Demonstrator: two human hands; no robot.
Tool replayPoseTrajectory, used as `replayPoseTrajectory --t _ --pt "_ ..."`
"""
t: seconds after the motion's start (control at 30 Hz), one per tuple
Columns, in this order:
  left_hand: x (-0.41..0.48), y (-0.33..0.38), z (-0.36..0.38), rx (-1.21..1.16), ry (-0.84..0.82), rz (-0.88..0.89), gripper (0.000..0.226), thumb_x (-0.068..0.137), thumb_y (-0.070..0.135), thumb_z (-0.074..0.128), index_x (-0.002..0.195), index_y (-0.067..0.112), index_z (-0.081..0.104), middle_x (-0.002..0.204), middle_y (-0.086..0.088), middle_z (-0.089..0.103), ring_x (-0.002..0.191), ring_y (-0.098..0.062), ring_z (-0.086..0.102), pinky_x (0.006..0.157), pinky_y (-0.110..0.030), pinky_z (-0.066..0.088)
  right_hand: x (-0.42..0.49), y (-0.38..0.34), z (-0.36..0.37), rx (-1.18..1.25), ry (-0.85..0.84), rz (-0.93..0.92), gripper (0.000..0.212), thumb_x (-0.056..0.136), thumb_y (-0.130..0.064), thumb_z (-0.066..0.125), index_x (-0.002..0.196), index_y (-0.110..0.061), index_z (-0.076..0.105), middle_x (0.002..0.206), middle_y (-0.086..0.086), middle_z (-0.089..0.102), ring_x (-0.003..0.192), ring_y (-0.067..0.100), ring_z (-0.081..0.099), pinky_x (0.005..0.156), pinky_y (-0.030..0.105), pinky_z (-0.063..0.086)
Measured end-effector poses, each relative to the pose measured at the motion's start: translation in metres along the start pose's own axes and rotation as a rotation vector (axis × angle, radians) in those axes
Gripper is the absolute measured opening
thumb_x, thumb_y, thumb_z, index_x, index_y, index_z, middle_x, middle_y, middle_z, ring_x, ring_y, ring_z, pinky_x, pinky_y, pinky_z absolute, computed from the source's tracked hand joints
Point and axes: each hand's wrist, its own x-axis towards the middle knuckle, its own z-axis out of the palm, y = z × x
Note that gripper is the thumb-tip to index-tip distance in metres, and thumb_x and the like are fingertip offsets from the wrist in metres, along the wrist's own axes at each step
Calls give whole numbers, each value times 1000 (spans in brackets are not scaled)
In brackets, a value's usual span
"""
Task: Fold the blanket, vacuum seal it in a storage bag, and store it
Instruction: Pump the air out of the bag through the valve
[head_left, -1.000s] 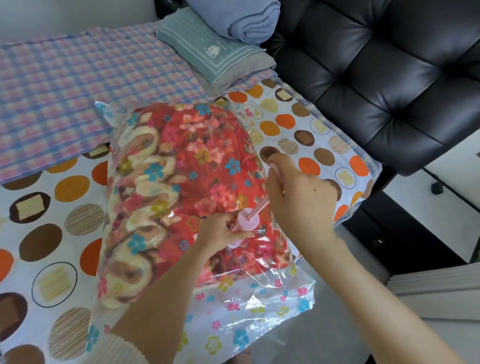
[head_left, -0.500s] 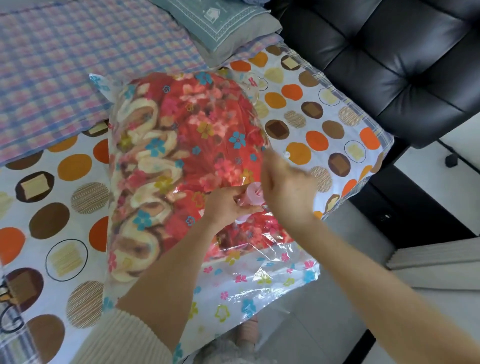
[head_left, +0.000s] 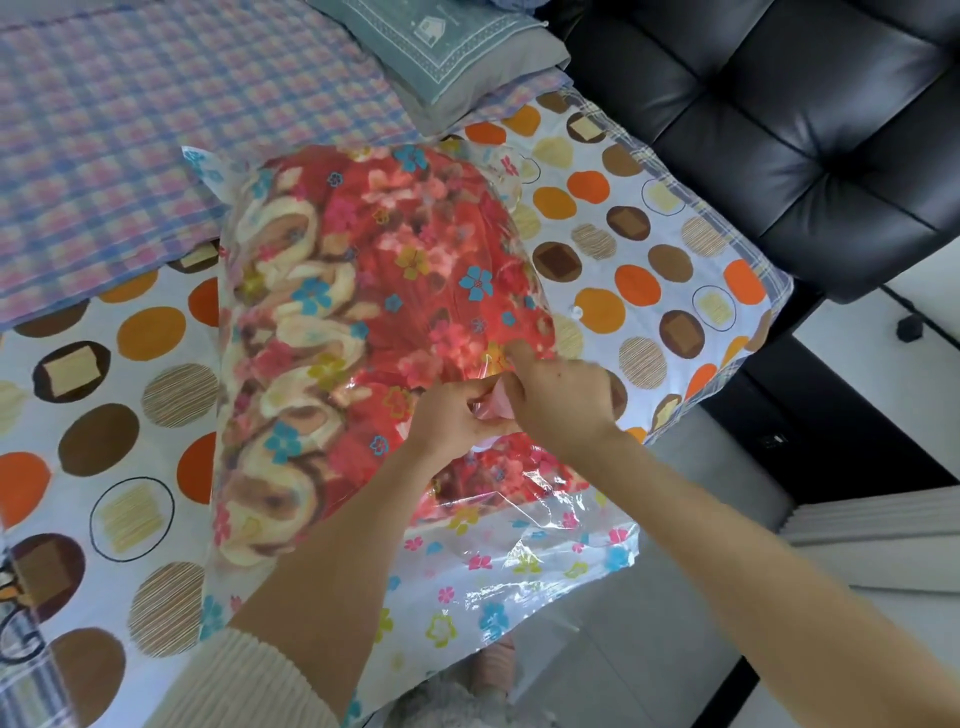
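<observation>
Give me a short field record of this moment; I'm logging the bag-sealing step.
blanket: red floral, inside the storage bag
storage bag: clear, flower-printed, lying on the dotted sheet
valve: pink, on the bag's top, between both hands
left hand: grips the valve
right hand: fingers curled on the valve
nearby: black chair, grey pillow

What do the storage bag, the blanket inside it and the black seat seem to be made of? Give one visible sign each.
Storage bag: thin clear plastic film, glossy; it glints and crinkles.
Blanket: probably plush fleece, matte; soft thick rolled folds.
Black seat: leather or imitation, undecidable; smooth sheen, tufted panels.
</observation>
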Motion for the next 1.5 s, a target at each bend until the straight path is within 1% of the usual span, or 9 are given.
replayPoseTrajectory --t 0.2,0.37,0.47,0.6,0.77,1.0,1.17,1.4,1.5 --pt "2 0 1 -12 2 17 55 62 42 82 113 26 67 89 5 73 70 -2 56 61 -10 39 9 12 -84 264 447 222 20 84 -18 50 92 -14 68 47 5 52 40 28 43 44 24 26" --pt "-3 1 4 -16 -3 -15 52 64 28 83 113 23 67 95 0 73 81 -10 64 60 -2 33 -9 -6 -3 126 -6 132 16 84 -19 52 93 -7 58 50 1 35 38 24 45 44 18 11" --pt "-3 2 5 -61 30 17 57 61 36 84 114 23 67 93 3 73 72 -2 60 62 -2 34 2 11 -33 203 149 93 7 72 -15 66 73 -9 62 38 1 34 28 21 35 46 10 9" --pt "-1 3 3 -43 23 23 59 62 40 82 116 25 65 97 5 72 75 -3 57 63 -1 34 4 21 -69 332 413 218 17 85 -17 50 92 -15 66 44 5 48 38 26 41 43 25 32" --pt "-5 6 8 -50 24 38 58 63 28 84 117 19 65 104 0 71 87 -17 65 86 -17 44 -9 11 -9 178 152 144 8 73 -11 57 81 -12 56 32 0 30 22 19 27 48 9 6" --pt "1 0 5 -49 23 41 58 63 40 82 116 23 66 93 4 73 65 0 52 58 -2 34 2 16 -86 286 462 237 16 83 -14 53 89 -18 68 46 3 49 40 26 42 45 25 34" --pt "-2 -7 8 -52 32 23 46 64 26 83 107 18 71 77 0 71 62 -8 54 57 -16 35 -7 -5 -8 79 57 156 19 85 -17 49 93 -16 67 40 -1 36 32 19 30 44 15 1" --pt "1 -5 6 -55 33 59 55 65 39 81 116 25 66 77 10 65 55 8 45 54 -8 30 -1 6 -73 328 463 249 14 87 -14 53 93 -15 64 44 4 47 44 17 34 42 22 28" --pt "-2 -9 7 -66 26 47 49 65 29 82 112 22 68 73 8 66 56 8 44 56 -13 31 -16 -13 -9 249 127 174 17 87 -19 39 100 -17 49 42 3 41 37 21 42 42 19 21"
